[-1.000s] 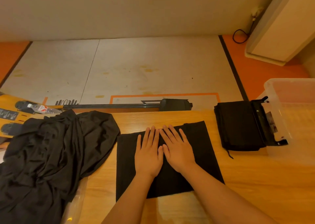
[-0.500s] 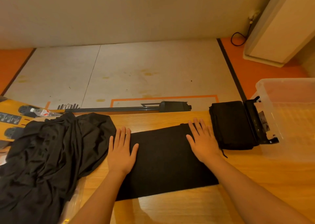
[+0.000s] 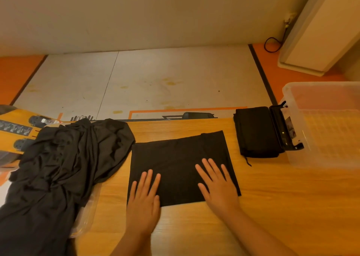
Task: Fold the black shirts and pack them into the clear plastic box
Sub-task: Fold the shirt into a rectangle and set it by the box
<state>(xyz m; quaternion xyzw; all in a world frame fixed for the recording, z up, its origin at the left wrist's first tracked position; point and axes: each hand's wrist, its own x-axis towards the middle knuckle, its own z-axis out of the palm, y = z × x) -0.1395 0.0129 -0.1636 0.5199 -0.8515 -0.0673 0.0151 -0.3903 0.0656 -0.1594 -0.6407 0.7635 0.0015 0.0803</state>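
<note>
While flat: two hands [image 3: 181, 197], one shirt [image 3: 175, 158]

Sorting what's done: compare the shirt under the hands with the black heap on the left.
The flat shirt is a smooth rectangle; the heap is crumpled, unfolded. Both hands, left hand and right hand, lie flat on the shirt; nothing touches the heap. The heap spreads wider. Both are black fabric on the wooden table.

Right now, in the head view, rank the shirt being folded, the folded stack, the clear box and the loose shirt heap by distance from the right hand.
1. Shirt being folded: under the right hand.
2. Folded stack: to its right, farther back.
3. Clear box: far right.
4. Loose shirt heap: far left.
</note>
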